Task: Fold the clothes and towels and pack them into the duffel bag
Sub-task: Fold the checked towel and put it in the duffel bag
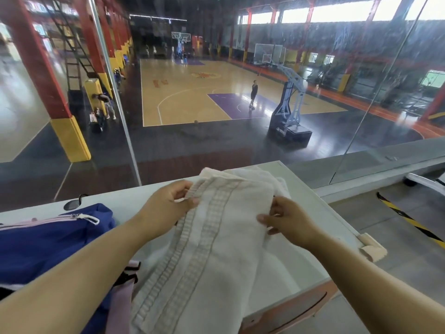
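Towel point(216, 237) white, mid-tabletop point(134, 196), long axis far-to-near, near end past the near edge | left hand point(168, 201) pinches far-left hem | right hand point(286, 220) pinches right side | duffel bag point(48, 237) at left edge, nearer left hand

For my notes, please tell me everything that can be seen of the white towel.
The white towel looks like soft terry cloth with ribbed woven bands along its length. It is folded into a long strip that lies on the white table, reaching away from the person. The left hand pinches its left edge and the right hand pinches its right edge, near the far end.
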`<state>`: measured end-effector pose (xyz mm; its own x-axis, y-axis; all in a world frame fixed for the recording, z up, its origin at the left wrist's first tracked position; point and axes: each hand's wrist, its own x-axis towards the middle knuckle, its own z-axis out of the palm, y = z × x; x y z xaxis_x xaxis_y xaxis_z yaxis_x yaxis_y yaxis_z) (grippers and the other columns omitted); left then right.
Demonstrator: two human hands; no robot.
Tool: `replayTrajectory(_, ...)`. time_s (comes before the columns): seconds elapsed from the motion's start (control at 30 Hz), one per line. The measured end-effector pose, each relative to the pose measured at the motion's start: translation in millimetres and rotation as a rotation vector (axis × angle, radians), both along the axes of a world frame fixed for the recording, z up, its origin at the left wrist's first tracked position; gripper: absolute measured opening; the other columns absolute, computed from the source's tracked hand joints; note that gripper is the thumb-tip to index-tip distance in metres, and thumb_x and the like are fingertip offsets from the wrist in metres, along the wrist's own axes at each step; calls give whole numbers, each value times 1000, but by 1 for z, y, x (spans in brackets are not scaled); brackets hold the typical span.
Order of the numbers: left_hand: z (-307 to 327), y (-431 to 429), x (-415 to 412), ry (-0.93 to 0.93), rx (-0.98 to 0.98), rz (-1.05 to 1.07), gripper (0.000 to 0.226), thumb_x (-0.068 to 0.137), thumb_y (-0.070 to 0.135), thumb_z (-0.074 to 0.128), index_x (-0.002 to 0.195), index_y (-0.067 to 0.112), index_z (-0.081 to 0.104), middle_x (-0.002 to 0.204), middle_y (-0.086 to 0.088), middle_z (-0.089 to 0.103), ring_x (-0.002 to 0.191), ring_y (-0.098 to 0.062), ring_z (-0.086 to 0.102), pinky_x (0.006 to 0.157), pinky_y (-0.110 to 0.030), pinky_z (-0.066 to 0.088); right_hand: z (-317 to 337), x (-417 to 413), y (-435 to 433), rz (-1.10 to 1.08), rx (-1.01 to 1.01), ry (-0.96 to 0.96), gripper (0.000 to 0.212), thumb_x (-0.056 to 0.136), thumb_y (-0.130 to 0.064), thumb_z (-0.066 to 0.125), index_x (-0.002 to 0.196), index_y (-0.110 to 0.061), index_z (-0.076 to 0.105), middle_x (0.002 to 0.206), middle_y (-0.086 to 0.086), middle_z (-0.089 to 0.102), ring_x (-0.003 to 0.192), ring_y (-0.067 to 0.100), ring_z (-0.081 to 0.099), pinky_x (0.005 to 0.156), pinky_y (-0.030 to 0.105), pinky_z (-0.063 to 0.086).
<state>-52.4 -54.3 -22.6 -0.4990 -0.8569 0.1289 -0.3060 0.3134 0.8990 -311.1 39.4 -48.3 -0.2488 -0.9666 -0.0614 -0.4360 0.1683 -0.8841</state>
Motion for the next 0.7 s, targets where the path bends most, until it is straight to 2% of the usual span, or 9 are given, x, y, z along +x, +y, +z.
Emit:
replayTrajectory(0.13,7,-12,22,-1,-30,125,17,89,22,60,90,39,61,87,18,71,78,3,65,55,-8,47,15,23,-42,-42,-76,100,18,81,-20,73,84,-13,57,79,1,63,72,24,63,65,41,58)
replayTrajectory(0.2,8,-26,31,-9,-39,208,17,90,23,58,90,40,59,90,13,71,80,-4,67,62,-18,51,25,35,-65,-45,-105,154,17,82,-24,70,91,-17,57,82,-1,62,70,21,63,67,40,58)
replayTrajectory(0.27,8,-41,39,-23,-22,290,11,90,23,57,94,34,60,96,4,71,85,-16,68,69,-37,56,31,46,-87,-58,-142,214,21,83,-26,69,98,-21,57,90,-4,63,77,19,64,71,40,56)
replayTrajectory(0.3,8,-48,41,-44,-19,333,10,90,23,57,97,30,59,99,1,70,86,-18,67,70,-40,56,33,51,-97,-60,-156,244,22,83,-26,68,102,-21,57,93,-5,63,82,19,63,73,39,55)
replayTrajectory(0.43,2,-57,44,-217,-79,482,36,87,25,61,121,17,51,109,0,58,95,-19,56,77,-33,43,32,67,-112,-1,-158,332,38,85,-20,66,121,-17,54,103,-6,58,92,16,57,81,32,48)
replayTrajectory(0.53,-10,-50,42,-341,-67,449,42,83,24,67,122,14,53,122,-7,55,105,-23,55,84,-33,42,25,74,-98,132,-160,455,34,85,-21,65,118,-18,57,104,-7,58,90,14,58,86,33,48)
replayTrajectory(0.63,-21,-30,34,-453,-116,310,35,81,26,68,114,15,58,121,-4,56,107,-20,55,88,-31,43,13,77,-66,324,-138,619,29,88,-25,62,116,-18,59,108,-5,59,87,7,51,77,17,37)
replayTrajectory(0.7,-29,-9,27,-479,-173,217,31,82,28,66,111,18,60,117,1,55,105,-17,53,88,-27,41,0,76,-42,441,-129,726,31,91,-31,59,120,-19,59,115,-5,59,94,7,50,77,12,30)
